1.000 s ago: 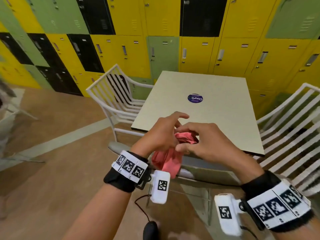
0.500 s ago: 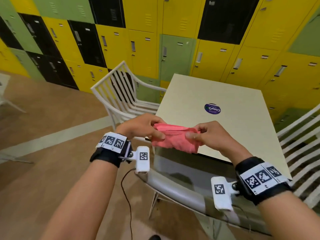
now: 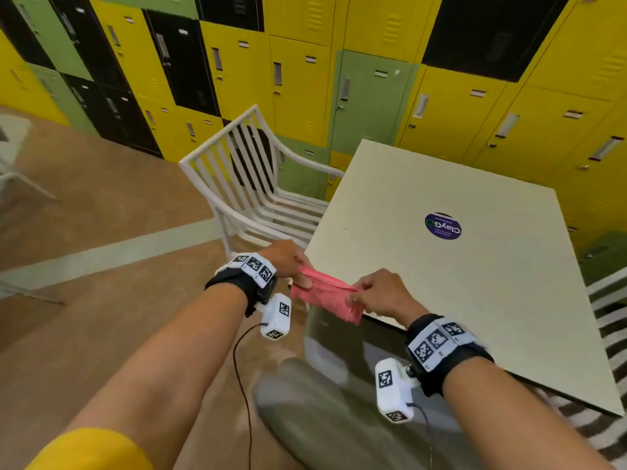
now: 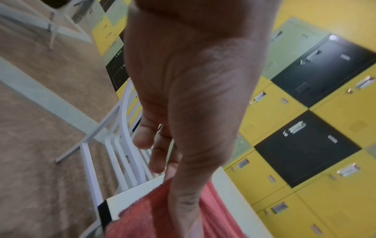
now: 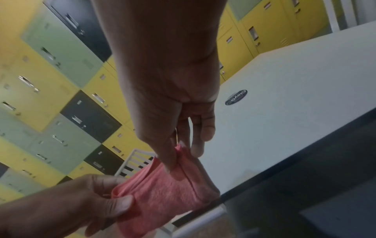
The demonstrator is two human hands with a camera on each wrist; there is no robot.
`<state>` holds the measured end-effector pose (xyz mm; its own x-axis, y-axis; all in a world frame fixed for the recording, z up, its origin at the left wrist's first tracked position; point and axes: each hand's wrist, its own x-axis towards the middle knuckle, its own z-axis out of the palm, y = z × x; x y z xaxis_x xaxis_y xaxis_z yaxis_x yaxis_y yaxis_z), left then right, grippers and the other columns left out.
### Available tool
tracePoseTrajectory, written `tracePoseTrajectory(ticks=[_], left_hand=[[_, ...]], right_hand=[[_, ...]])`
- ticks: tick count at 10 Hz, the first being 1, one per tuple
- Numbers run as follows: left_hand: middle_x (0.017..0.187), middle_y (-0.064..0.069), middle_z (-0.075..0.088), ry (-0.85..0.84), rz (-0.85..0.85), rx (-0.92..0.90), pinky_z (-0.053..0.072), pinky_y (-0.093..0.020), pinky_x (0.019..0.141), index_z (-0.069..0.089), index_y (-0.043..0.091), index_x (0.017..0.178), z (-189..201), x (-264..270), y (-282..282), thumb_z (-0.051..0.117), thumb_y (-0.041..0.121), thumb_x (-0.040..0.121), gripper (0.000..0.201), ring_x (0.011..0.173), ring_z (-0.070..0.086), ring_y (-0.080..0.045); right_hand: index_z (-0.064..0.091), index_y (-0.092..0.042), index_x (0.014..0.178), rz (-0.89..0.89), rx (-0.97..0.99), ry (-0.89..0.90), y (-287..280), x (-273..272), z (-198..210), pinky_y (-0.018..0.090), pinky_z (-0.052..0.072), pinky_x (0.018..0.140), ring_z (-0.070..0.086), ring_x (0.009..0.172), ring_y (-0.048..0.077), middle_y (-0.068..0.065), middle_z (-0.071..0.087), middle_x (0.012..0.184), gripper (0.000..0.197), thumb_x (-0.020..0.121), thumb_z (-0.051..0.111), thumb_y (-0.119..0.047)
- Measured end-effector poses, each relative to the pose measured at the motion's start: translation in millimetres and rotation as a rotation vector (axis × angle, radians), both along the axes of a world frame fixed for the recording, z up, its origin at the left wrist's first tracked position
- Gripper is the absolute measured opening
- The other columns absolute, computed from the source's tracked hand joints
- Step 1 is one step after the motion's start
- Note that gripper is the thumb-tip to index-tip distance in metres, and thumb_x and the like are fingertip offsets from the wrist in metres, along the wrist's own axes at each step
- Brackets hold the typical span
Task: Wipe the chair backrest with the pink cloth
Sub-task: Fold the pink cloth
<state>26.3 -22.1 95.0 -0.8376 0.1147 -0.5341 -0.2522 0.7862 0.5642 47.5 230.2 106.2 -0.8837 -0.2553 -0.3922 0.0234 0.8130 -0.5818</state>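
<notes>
The pink cloth (image 3: 327, 295) is folded and stretched between both hands just above the near left corner of the table. My left hand (image 3: 291, 262) pinches its left end, thumb on top. My right hand (image 3: 369, 296) pinches its right end between thumb and fingers. In the right wrist view the cloth (image 5: 162, 193) hangs below my right hand (image 5: 177, 161), with the left hand (image 5: 97, 209) gripping its other end. In the left wrist view the cloth (image 4: 142, 215) lies under my left hand (image 4: 183, 185). The white slatted chair (image 3: 251, 184) stands beyond my left hand, its backrest (image 3: 224, 154) facing the lockers.
A cream table (image 3: 441, 283) with a round purple sticker (image 3: 442, 225) fills the right. Another white slatted chair (image 3: 607, 320) stands at the right edge. A grey curved chair back (image 3: 305, 401) lies below my hands. Yellow, green and black lockers (image 3: 305, 62) line the wall. Brown floor (image 3: 84, 317) spreads left.
The bunched cloth has been pulled out and stretched flat between both hands. The view has swung left, bringing the white chair nearer the middle.
</notes>
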Motion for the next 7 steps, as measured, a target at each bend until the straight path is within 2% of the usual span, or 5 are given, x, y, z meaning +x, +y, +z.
tracePoseTrajectory(ticks=[2,3,4,6,7], left_hand=[[0.093,0.002,0.083,0.072,0.032,-0.08,0.053,-0.02,0.061,0.087,0.022,0.101,-61.6,-35.6,8.1,0.095,0.011,0.074,0.031,0.074,0.07,-0.011],[0.088,0.003,0.082,0.233,0.105,-0.065,0.049,-0.009,0.057,0.088,0.02,0.096,-78.4,-49.1,8.2,0.092,0.005,0.073,0.027,0.068,0.065,-0.005],[0.101,-0.001,0.081,0.429,0.139,-0.142,0.052,-0.02,0.079,0.087,0.019,0.102,-100.2,-53.6,10.3,0.083,0.002,0.083,0.026,0.092,0.071,-0.016],[0.137,-0.011,0.064,0.293,-0.064,-0.221,0.045,-0.03,0.103,0.075,0.013,0.131,-136.0,-26.1,9.3,0.064,-0.01,0.089,0.049,0.127,0.061,-0.031],[0.147,-0.007,0.054,0.278,-0.115,-0.249,0.047,-0.034,0.108,0.068,0.018,0.142,-129.9,-21.4,6.1,0.067,-0.003,0.086,0.06,0.136,0.054,-0.028]], right_hand=[[0.083,-0.01,0.078,-0.085,0.056,0.016,-8.2,-40.1,-58.8,0.034,0.06,0.07,0.072,0.076,0.024,0.009,0.076,0.076,0.01,0.075,0.074,-0.011],[0.083,-0.016,0.083,-0.194,-0.02,0.072,-13.2,-53.6,-76.7,0.03,0.055,0.068,0.07,0.075,0.021,0.004,0.076,0.078,0.006,0.078,0.08,-0.017],[0.081,-0.015,0.104,-0.179,-0.02,0.17,-17.7,-55.9,-93.3,0.024,0.047,0.074,0.067,0.084,0.021,0.006,0.076,0.096,0.018,0.09,0.069,-0.013],[0.066,-0.013,0.134,0.037,0.146,-0.036,-16.0,-39.5,-118.3,0.027,0.04,0.105,0.061,0.122,0.029,0.012,0.064,0.136,0.048,0.086,0.072,-0.012],[0.065,-0.013,0.134,0.064,0.168,-0.028,-13.3,-39.0,-108.8,0.03,0.042,0.104,0.06,0.122,0.029,0.012,0.062,0.137,0.051,0.084,0.074,-0.015]])
